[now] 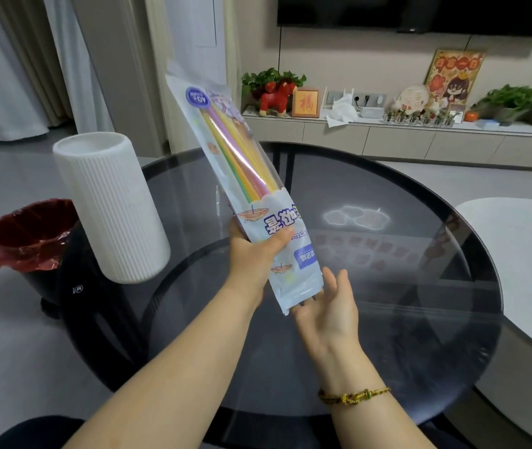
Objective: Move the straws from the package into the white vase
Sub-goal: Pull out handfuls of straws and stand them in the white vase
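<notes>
My left hand (251, 254) grips the long plastic straw package (277, 222) around its lower middle and holds it tilted above the glass table. Coloured straws (238, 153), yellow, green, pink and purple, show through its clear window. Under the package's bottom end my right hand (326, 306) lies palm up with fingers spread, its fingertips touching the end. The ribbed white vase (109, 205) stands upright at the table's left edge, to the left of the package, its mouth facing up.
The round dark glass table (371, 319) fills the middle. A black bin with a red liner (31, 238) stands on the floor left of the vase. A white tabletop (524, 260) adjoins on the right. A TV cabinet with ornaments (387, 134) runs along the far wall.
</notes>
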Demonstrator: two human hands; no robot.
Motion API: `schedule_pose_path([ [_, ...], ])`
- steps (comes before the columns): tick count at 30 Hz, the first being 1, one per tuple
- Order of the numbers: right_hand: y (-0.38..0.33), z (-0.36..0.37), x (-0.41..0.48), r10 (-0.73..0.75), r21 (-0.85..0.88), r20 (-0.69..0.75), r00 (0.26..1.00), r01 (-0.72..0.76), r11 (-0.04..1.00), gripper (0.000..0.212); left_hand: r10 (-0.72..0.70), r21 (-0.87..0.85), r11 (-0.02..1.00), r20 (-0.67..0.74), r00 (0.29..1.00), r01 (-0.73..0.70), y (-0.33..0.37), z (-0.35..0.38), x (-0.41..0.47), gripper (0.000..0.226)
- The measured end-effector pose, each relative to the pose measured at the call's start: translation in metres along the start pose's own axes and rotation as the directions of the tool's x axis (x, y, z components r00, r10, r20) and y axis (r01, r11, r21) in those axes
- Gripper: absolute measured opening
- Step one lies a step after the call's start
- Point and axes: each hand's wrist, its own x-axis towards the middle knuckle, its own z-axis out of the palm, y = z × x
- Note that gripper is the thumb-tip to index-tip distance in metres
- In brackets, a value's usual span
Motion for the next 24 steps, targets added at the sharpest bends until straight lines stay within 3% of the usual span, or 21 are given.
schedule_pose_path([
  [6, -0.003, -0.004, 0.001, -0.021, -0.192, -0.074, 0.997, 0.007, 0.981, 0.045, 0.057, 0.056, 0.997, 0.011, 0.998, -0.058, -0.005, 0.008, -0.008, 0.051],
  [10, -0.002, -0.003, 0.003, -0.049, -0.261, -0.104, 0.993, 0.020, 0.965, 0.026, 0.010, 0.032, 0.999, -0.035, 0.999, -0.009, -0.004, 0.004, -0.002, 0.044],
  [14, -0.005, -0.002, 0.008, -0.015, -0.485, -0.070, 0.997, -0.020, 0.874, 0.031, -0.083, -0.011, 0.997, -0.113, 0.990, 0.082, -0.006, -0.007, 0.005, 0.039],
  [18, -0.018, -0.005, 0.005, 0.012, -0.714, 0.057, 0.998, 0.032, 0.699, 0.024, -0.202, -0.001, 0.979, -0.133, 0.970, 0.204, -0.007, -0.017, 0.014, 0.033],
  [21, -0.022, -0.010, 0.003, -0.009, -0.797, 0.113, 0.994, 0.096, 0.596, 0.039, -0.227, 0.103, 0.967, -0.060, 0.972, 0.232, -0.008, -0.020, 0.015, 0.036],
  [24, -0.021, -0.010, 0.002, -0.091, -0.896, 0.143, 0.986, 0.168, 0.411, 0.026, -0.223, 0.207, 0.954, -0.006, 0.975, 0.219, -0.007, -0.020, 0.011, 0.036],
])
